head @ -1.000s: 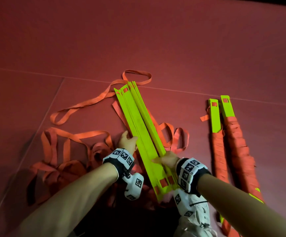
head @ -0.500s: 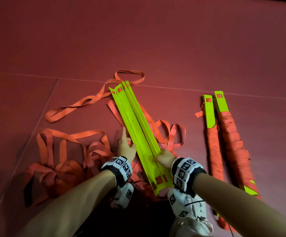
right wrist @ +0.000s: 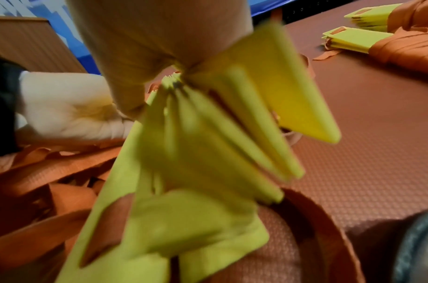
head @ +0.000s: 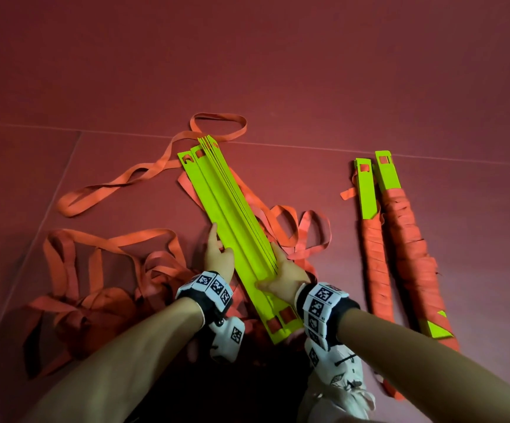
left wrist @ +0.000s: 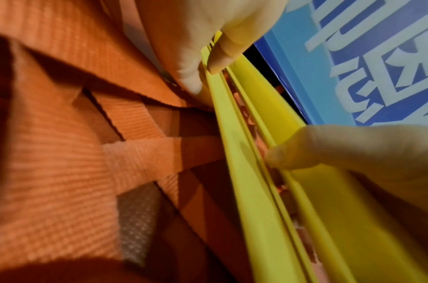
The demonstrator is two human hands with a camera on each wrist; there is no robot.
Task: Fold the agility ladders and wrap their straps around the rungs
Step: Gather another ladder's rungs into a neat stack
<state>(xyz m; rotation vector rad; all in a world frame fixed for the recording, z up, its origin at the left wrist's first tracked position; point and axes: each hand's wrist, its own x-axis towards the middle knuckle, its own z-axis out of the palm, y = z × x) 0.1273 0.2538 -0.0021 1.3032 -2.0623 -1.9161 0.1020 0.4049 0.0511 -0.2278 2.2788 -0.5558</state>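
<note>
**Rungs gathered, straps yet to be wound**

While the stack of yellow-green rungs [head: 235, 227] lies on the red floor [head: 308, 71], its long axis runs from just in front of the person up and slightly leftward, away from them. Both hands flank its near half: the left hand [head: 217, 257] lies against the left edge with fingers stretched along it and its thumb on top of the slats, and the right hand [head: 284, 274] curls round the right edge, pinching the fanned slats together. Loose orange straps [head: 101, 251] sprawl mostly to the left of the stack, so the left hand is nearer to them (a judgement: it would likely feed the wrap). Two finished bundles [head: 400, 239] lie well apart to the right.

Only the left wrist view shows the thumb pressing into a gap between slats. Though blurred, the right wrist view shows the slats splaying at their near end.
</note>
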